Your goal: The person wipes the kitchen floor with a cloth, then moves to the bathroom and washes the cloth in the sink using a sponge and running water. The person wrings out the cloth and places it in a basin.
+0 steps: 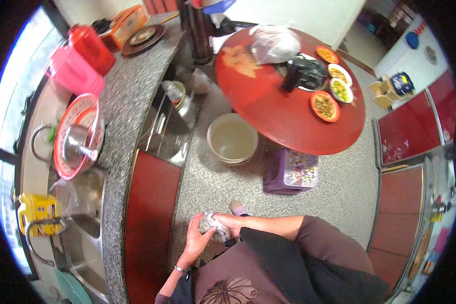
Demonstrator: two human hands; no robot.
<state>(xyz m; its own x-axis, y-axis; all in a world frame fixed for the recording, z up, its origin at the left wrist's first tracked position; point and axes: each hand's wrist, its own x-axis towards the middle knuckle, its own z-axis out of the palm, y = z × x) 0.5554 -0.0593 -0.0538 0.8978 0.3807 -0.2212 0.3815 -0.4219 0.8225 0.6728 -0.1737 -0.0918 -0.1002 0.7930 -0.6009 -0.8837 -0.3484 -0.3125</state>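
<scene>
A crumpled pale cloth (209, 223) is bunched between my two hands, held low in front of my body. My left hand (197, 235) grips it from the left, fingers curled around its side and thumb across it. From the right, my right hand (231, 223) closes on the same cloth, with part of the fabric hanging below the fingers. Just beyond the hands a slipper (237, 208) shows on the speckled floor. A white bucket of cloudy water (232, 140) stands farther ahead, near the table.
On the left, a granite counter (121, 114) holds a steel sink (85, 258), a yellow jug (40, 214), a patterned basin (87, 110) and pink and red pitchers. A purple stool (292, 173) stands by the round red table (262, 114), which carries dishes of food and plastic bags.
</scene>
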